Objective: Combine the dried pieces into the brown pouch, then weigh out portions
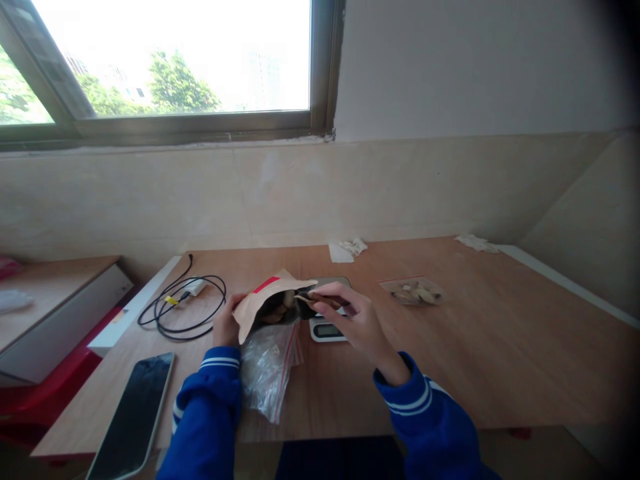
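My left hand (227,325) grips the left side of a brown paper pouch (273,287) with a red strip and a dark lining. The pouch's open mouth tilts toward me, and brown dried pieces (281,308) show inside. At the pouch's right edge, my right hand (353,317) pinches a few thin brown dried pieces (327,300); their exact kind is unclear. Partly hidden behind the pouch and right hand is a white kitchen scale (327,332) with a small display. Clear zip bags (267,373) lie in a pile just below the pouch.
A zip bag of pale dried slices (417,292) lies to the right on the wooden table (480,347). On the left are a coiled black cable (160,327) with a white adapter (195,287) and a large phone (135,413). Crumpled tissue (353,247) sits by the wall.
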A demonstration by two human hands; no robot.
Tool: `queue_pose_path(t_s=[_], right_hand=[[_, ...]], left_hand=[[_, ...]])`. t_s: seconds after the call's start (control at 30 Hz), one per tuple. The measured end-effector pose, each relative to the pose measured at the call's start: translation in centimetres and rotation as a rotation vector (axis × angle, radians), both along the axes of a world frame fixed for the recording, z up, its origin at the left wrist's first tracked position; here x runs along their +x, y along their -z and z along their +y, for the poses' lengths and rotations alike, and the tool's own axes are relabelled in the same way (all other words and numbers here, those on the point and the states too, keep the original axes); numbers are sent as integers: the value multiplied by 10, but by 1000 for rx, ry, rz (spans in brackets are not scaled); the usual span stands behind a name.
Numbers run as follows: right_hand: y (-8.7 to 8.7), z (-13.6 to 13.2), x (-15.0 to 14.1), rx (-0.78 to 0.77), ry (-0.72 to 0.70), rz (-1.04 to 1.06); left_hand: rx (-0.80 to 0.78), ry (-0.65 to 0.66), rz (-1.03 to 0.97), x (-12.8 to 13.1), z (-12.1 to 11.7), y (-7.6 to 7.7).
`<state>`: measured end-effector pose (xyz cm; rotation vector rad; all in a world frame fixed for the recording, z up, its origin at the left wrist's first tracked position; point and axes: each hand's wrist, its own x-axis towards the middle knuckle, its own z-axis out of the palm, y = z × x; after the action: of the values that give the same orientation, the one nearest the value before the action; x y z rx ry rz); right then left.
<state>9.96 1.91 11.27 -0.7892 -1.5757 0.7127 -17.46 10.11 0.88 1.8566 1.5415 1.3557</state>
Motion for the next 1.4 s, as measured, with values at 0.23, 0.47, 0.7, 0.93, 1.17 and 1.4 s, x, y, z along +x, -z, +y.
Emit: queue_pose_path(t_s=[0.23, 0.47, 0.7, 0.93, 1.17, 1.4], right_hand=[[64, 42, 31, -342, 277, 515], [109, 89, 46, -372, 338, 178], [110, 105, 54, -231, 405, 13], [110, 80, 48, 52, 415, -477], [124, 79, 40, 162, 251, -689], [117, 71, 36, 149, 295, -848]], left_hand=[[34, -1, 106, -4, 2, 0], [40, -4, 108, -5, 4, 2], [33, 17, 102, -8, 6, 10], [17, 6, 75, -5, 4, 4], [-1, 2, 78, -3, 1, 0], [-25, -3, 42, 0, -1, -3]])
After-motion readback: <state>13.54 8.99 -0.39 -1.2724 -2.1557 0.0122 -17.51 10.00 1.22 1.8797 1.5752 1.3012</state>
